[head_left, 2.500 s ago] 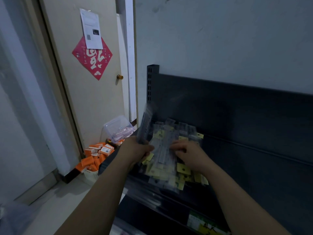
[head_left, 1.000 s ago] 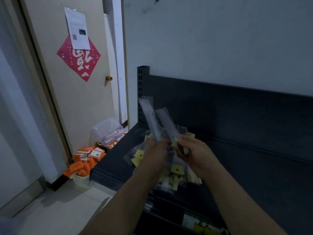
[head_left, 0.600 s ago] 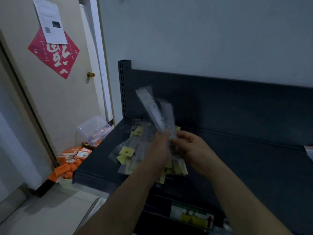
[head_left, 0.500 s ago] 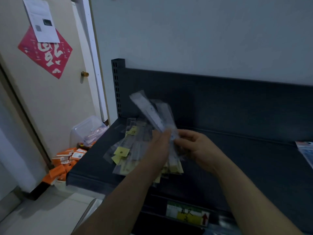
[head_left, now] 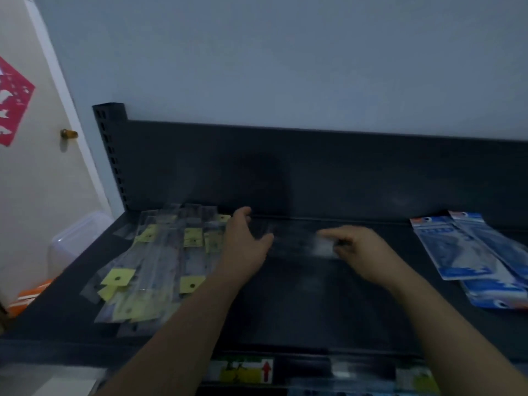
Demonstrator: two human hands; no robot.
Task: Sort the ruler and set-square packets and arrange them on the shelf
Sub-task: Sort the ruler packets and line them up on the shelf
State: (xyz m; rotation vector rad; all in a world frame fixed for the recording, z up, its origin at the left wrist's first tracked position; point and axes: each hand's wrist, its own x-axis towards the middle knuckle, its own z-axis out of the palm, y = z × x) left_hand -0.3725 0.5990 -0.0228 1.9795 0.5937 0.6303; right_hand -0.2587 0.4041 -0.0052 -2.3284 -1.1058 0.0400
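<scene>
Early: right hand point(head_left: 363, 252) seemingly pinches 1 blurred clear packet point(head_left: 320, 248), left hand point(head_left: 245, 247) spread beside it; unsorted pile point(head_left: 160, 261) left, blue packets point(head_left: 463, 247) right.

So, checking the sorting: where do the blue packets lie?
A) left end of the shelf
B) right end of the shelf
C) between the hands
B: the blue packets lie at the shelf's right end, beyond the right hand; the yellow-tagged pile is at the left.
</scene>
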